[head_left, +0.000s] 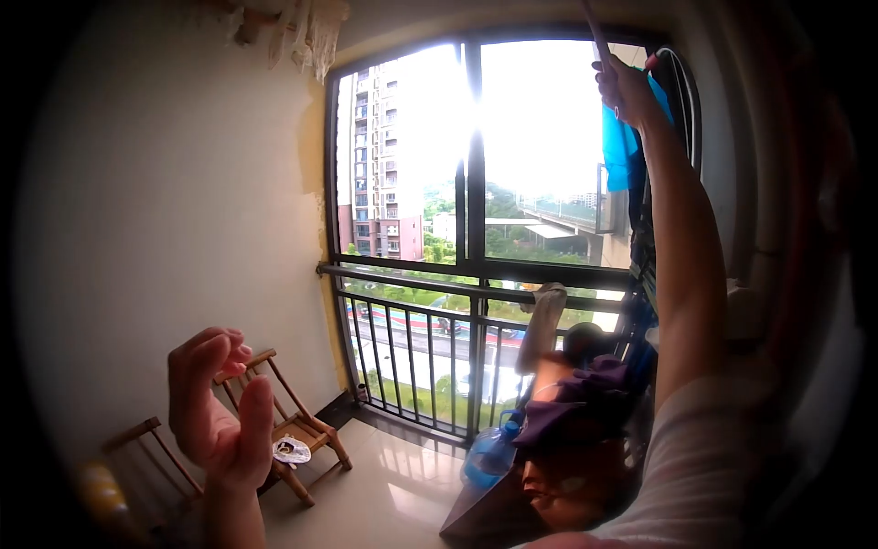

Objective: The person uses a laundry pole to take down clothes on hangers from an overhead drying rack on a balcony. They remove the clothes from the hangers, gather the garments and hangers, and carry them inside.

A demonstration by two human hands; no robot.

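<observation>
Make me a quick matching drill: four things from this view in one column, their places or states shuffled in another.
1. Right hand
2. Left hand
3. Water jug
4. Purple cloth

A. Blue and see-through, near the foot of the railing
B. Empty, fingers curled, in front of a wooden chair
C. Lying on the pile at the lower right
D. Raised high, closed around a thin pole

Pairs: 1-D, 2-B, 3-A, 4-C
</observation>
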